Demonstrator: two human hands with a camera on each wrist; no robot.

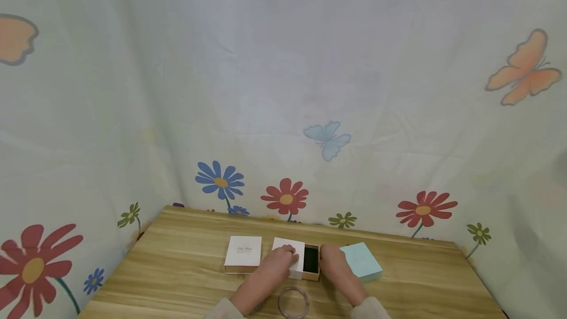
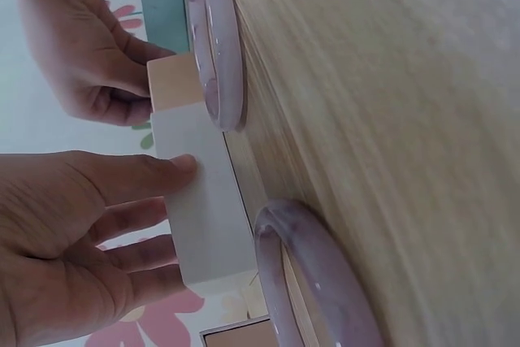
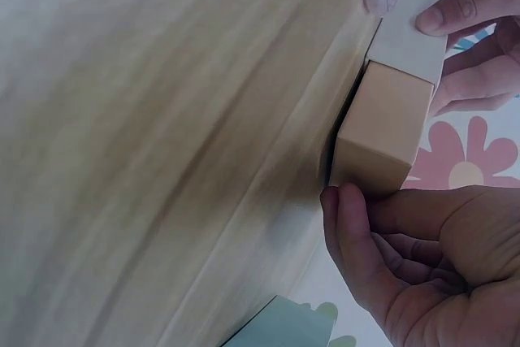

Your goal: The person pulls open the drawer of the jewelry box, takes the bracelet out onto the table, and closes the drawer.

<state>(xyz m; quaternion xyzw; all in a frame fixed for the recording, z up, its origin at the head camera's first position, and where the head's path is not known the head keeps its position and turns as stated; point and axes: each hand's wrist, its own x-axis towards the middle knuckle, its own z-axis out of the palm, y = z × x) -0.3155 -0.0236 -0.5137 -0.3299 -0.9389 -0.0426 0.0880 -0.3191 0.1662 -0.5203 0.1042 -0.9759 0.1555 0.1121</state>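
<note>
My left hand (image 1: pixel 279 262) grips the white sleeve (image 1: pixel 300 260) of a small drawer-style gift box, with the thumb on its near side and fingers on its far side. The tan inner drawer (image 3: pixel 386 115) sticks out of the sleeve's right end, and its black lining shows in the head view. At that drawer's outer end, my right hand (image 1: pixel 334 261) pinches with thumb and curled fingers. Nearer to me lies a pale purple bangle (image 1: pixel 307 303). A second bangle (image 2: pixel 325 274) shows in the left wrist view; in the head view the left forearm mostly hides it.
Left of the held box sits another white-topped box (image 1: pixel 243 251) with small print. A light teal box (image 1: pixel 362 260) lies just right of my right hand. The wooden table (image 1: pixel 425 270) ends at a flowered curtain (image 1: pixel 354 176).
</note>
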